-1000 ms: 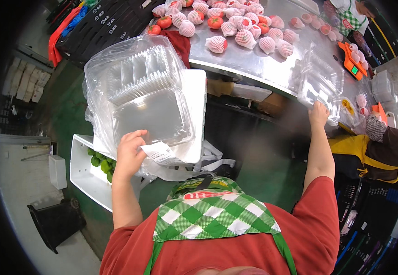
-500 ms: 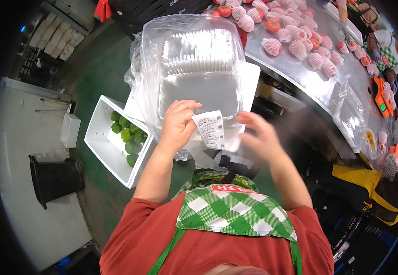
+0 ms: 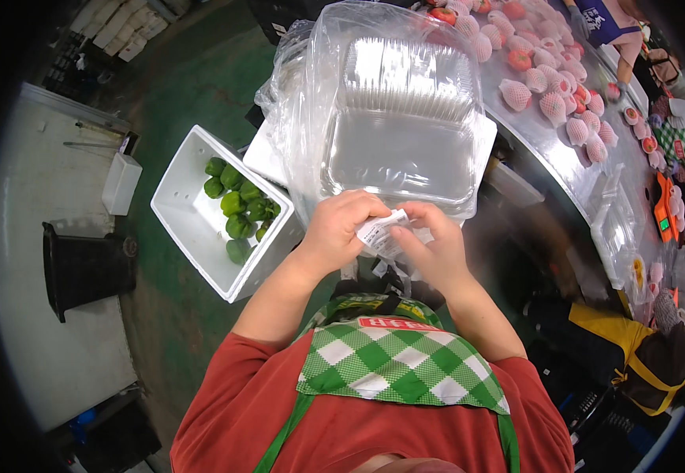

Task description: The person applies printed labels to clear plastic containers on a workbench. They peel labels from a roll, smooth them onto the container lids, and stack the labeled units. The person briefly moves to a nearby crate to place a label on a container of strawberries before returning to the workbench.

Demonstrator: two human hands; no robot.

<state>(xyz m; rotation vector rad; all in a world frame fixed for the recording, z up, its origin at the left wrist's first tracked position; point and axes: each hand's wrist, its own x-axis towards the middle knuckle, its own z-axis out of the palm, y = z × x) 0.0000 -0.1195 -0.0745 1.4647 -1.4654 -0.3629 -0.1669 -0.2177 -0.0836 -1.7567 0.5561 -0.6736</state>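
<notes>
A printed white label sheet (image 3: 382, 233) is bunched between my hands in front of my apron. My left hand (image 3: 337, 230) pinches its left side with the fingers curled. On the other side, my right hand (image 3: 435, 243) is closed on the sheet, thumb and fingers against it. Just beyond my fingers lies a stack of clear plastic clamshell containers (image 3: 399, 154), inside a clear plastic bag (image 3: 295, 110). The part of the sheet under my fingers is hidden.
To the left stands a white foam box (image 3: 192, 213) with several green bell peppers (image 3: 233, 203). A metal table (image 3: 543, 150) at right carries tomatoes in pink foam nets (image 3: 553, 106) and an orange scale (image 3: 664, 209). Other people work beyond it. A black bin (image 3: 88, 268) stands far left.
My right hand has come in from the right and closed on the label sheet, which hung more open before. The view has shifted, so the containers and box sit farther right.
</notes>
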